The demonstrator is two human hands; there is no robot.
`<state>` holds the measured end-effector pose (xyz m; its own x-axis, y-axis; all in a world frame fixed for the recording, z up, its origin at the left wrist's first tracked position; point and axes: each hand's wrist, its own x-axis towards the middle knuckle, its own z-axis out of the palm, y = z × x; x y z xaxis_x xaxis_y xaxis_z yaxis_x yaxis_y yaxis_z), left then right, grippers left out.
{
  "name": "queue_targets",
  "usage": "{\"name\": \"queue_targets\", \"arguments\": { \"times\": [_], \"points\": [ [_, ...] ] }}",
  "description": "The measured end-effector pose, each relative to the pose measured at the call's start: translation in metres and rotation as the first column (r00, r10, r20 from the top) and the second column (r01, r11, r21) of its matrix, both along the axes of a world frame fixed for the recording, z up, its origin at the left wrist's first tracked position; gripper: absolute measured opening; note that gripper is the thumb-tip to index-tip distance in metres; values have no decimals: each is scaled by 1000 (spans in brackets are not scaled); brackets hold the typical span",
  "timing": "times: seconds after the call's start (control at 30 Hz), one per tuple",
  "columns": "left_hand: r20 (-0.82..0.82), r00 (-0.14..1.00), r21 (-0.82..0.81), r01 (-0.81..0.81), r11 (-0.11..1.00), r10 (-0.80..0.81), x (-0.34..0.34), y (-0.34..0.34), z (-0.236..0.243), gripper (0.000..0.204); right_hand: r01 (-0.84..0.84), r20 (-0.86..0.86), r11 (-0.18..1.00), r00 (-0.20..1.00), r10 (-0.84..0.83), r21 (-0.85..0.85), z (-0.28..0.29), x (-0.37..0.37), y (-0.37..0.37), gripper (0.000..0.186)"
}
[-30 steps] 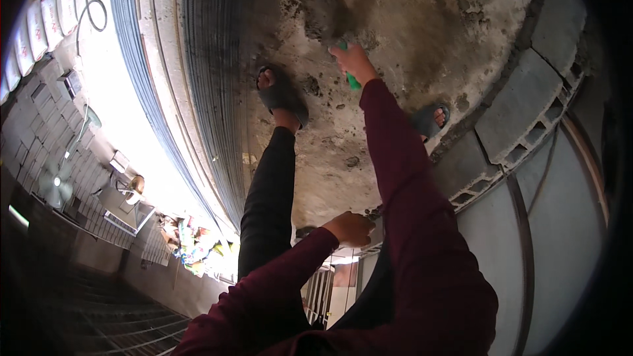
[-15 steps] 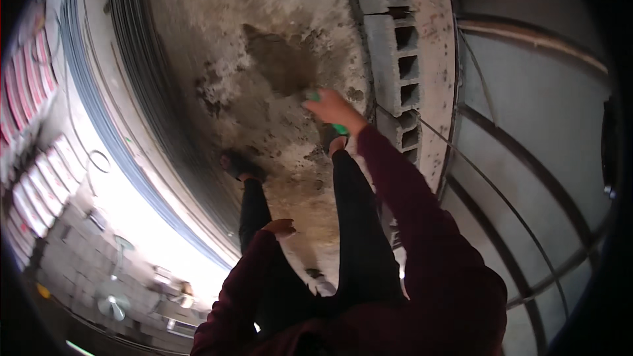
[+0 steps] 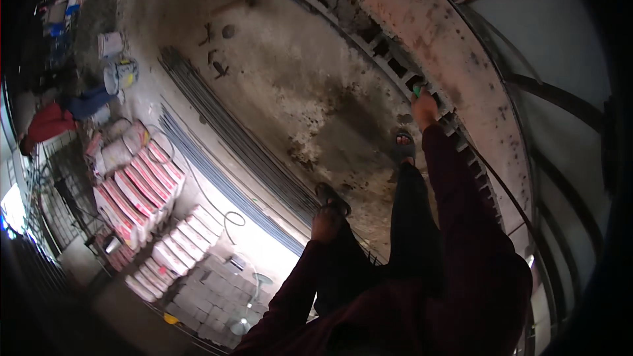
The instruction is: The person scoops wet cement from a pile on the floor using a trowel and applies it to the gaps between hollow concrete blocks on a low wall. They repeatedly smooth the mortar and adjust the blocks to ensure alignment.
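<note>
My right hand [image 3: 425, 108] is closed around a small green thing [image 3: 416, 91], mostly hidden by the fingers, so its kind cannot be told. That hand is over the top of a low wall of hollow concrete blocks [image 3: 397, 66], close to the dark cavities. My left hand [image 3: 326, 225] hangs in front of my left leg, near the sandalled foot [image 3: 333, 198]. Its fingers point loosely away from me and nothing shows in them. My right foot [image 3: 403, 148] stands on the stained concrete floor [image 3: 316, 86], beside the wall.
Long steel bars [image 3: 227, 130] lie on the left, with thinner blue-grey rods [image 3: 214, 175] alongside. Beyond are stacked red-and-white bags [image 3: 135, 194], grey blocks [image 3: 208, 290], a looped hose [image 3: 234, 219] and buckets [image 3: 120, 74]. A person in red [image 3: 51, 126] bends at far left.
My right hand has gone from above the floor to the top of the block wall, still gripping the green thing. The view has turned left, bringing bags, buckets and another person into sight.
</note>
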<state>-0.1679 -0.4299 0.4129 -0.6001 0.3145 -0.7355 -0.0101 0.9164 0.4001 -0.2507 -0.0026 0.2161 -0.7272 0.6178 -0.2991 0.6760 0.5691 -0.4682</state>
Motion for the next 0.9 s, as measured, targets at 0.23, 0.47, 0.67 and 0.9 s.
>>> {"name": "queue_targets", "arguments": {
  "times": [0.23,0.47,0.67,0.9],
  "points": [
    [-151,983,14,106,994,-103,-142,20,23,27,245,107,944,968,-226,-220,5,-63,-54,30],
    [-281,733,-123,613,781,-619,-340,4,-52,42,575,227,451,753,-618,-682,-3,-163,-91,32],
    [-27,653,-58,755,653,-757,-418,-2,-49,35,724,96,533,627,-773,-439,8,-260,-185,31],
    [-19,625,-73,778,624,-781,-491,-6,-38,36,791,69,32,93,-993,-611,-16,-387,-230,25]
  ]
}}
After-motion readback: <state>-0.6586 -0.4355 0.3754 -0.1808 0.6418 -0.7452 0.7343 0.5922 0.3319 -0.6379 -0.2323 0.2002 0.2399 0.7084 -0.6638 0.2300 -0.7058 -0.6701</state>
